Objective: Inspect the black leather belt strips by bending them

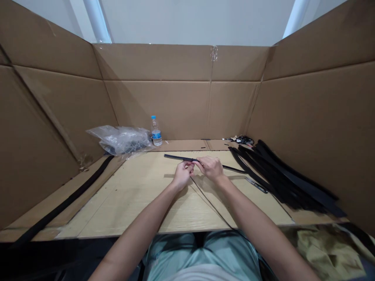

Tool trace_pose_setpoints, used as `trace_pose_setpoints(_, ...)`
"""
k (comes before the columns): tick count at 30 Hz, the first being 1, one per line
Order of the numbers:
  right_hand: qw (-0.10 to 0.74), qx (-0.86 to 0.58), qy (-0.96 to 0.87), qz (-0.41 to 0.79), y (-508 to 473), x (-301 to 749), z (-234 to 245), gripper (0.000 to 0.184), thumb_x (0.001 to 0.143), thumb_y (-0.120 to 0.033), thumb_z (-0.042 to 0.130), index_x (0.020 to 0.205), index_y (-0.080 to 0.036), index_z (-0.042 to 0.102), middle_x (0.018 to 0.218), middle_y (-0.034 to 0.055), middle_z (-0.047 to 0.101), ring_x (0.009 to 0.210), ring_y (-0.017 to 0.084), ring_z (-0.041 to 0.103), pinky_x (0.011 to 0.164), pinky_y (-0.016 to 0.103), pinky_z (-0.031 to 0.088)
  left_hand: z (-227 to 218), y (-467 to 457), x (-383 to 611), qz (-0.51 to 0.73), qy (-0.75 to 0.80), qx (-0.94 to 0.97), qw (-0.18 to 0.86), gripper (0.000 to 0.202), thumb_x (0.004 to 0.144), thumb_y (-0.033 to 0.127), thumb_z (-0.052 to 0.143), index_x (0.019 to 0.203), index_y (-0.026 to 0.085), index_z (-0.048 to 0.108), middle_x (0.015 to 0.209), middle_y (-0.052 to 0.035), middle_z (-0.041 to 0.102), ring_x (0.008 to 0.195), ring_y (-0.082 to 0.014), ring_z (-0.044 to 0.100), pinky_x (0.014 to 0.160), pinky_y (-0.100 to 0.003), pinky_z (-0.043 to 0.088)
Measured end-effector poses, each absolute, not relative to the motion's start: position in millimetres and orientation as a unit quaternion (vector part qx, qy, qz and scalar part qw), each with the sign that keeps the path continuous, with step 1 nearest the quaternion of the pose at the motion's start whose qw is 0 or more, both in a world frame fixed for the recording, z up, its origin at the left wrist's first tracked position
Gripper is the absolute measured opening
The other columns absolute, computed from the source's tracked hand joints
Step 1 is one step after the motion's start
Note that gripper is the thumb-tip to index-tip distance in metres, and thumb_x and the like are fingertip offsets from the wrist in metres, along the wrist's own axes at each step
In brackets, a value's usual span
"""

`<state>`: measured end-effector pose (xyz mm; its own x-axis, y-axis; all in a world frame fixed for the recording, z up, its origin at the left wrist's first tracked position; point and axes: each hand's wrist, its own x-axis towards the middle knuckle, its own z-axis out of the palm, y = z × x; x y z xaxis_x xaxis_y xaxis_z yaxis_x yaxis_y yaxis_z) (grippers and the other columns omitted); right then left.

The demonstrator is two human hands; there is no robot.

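Head view: both forearms reach forward from the bottom of the frame, and the hands meet at the middle of a pale wood-grain board (140, 201). Between them, a long, slim black strip (187, 159) lies almost level just above the board. It is broader and flat toward its left end and narrows to a thin rod at the right.

The left hand (183, 175) is closed, its fingers curled on the strip. The right hand (209, 168) pinches the strip just beside it, so the two hands nearly touch. Neither grip shows any gap around the strip.

At 3 o'clock from the hands lies a heap of similar black strips (288, 179), with a slim metal piece (256, 185) at its near edge, about 4 o'clock. A crumpled clear plastic bag (121, 140) sits at 10 o'clock, and a water bottle with a blue cap (156, 130) stands upright beside it at 11. A small cluster of dark bits (241, 139) lies at 1 o'clock against the back wall. Another black strip (63, 201) runs along the left side at 9 o'clock. Cardboard walls (155, 109) surround the board on three sides, and nothing lies between the hands and the strip.
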<state>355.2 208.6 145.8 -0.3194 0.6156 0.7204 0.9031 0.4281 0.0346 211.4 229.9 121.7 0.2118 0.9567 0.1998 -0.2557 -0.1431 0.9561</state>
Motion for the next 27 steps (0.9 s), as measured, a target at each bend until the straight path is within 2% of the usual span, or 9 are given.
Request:
trace_pose_setpoints(3,0.29,-0.516,-0.777,-0.213,209,356,147,0.039,0.098,-0.041,0.04,0.087,-0.017,0.069,0.079,0.0079,0.07,0.07,0.015,0.06,0.059,0.026,0.031,119,232,207,0.518,0.375,0.639,0.428,0.013,0.077,0.027,0.06,0.072,0.016,0.055,0.066,0.0006,0.053,0.057,-0.0114,0.045,0.057,-0.025,0.036)
trace_pose_setpoints(6,0.238,-0.552,-0.774,-0.199,207,356,149,0.038,0.098,-0.042,0.04,0.087,-0.018,0.068,0.079,0.0078,0.07,0.072,0.017,0.06,0.057,0.027,0.03,119,232,198,0.483,0.363,0.751,0.265,0.013,0.082,0.019,0.05,0.069,0.017,0.053,0.068,-0.0012,0.053,0.066,-0.0145,0.048,0.064,-0.027,0.037)
trace_pose_setpoints(9,0.178,-0.576,-0.775,-0.187,205,354,153,0.037,0.098,-0.04,0.04,0.091,-0.019,0.069,0.083,0.0085,0.07,0.077,0.019,0.06,0.057,0.027,0.032,121,232,189,0.432,0.348,0.819,0.148,0.016,0.085,0.015,0.045,0.071,0.018,0.052,0.073,-0.0023,0.051,0.067,-0.0155,0.048,0.064,-0.028,0.037)
trace_pose_setpoints(13,0.11,-0.574,-0.794,-0.165,202,349,158,0.032,0.097,-0.035,0.041,0.097,-0.018,0.068,0.09,0.0107,0.071,0.085,0.021,0.061,0.06,0.027,0.037,123,234,183,0.375,0.373,0.845,0.073,0.018,0.088,0.013,0.043,0.072,0.02,0.05,0.073,-0.0021,0.048,0.065,-0.0163,0.048,0.058,-0.028,0.035)
trace_pose_setpoints(17,0.065,-0.577,-0.8,-0.153,200,341,160,0.029,0.096,-0.031,0.043,0.101,-0.016,0.068,0.093,0.0124,0.07,0.091,0.023,0.061,0.062,0.028,0.04,127,234,181,0.303,0.357,0.882,-0.046,0.019,0.082,0.002,0.046,0.078,0.019,0.053,0.078,-0.0049,0.05,0.076,-0.02,0.049,0.067,-0.03,0.039)
trace_pose_setpoints(19,0.05,-0.575,-0.802,-0.155,200,339,161,0.029,0.097,-0.031,0.043,0.102,-0.016,0.067,0.093,0.013,0.07,0.091,0.023,0.061,0.062,0.028,0.04,130,233,178,0.269,0.343,0.896,-0.085,0.018,0.082,0.001,0.047,0.082,0.018,0.055,0.083,-0.0067,0.051,0.082,-0.0218,0.049,0.072,-0.031,0.04)
trace_pose_setpoints(27,0.021,-0.578,-0.803,-0.146,195,339,168,0.034,0.098,-0.035,0.039,0.104,-0.017,0.067,0.093,0.0125,0.069,0.093,0.022,0.061,0.066,0.027,0.041,139,229,170,0.219,0.349,0.903,-0.125,0.01,0.086,0.008,0.049,0.089,0.016,0.056,0.092,-0.0081,0.052,0.089,-0.0219,0.048,0.074,-0.031,0.042)
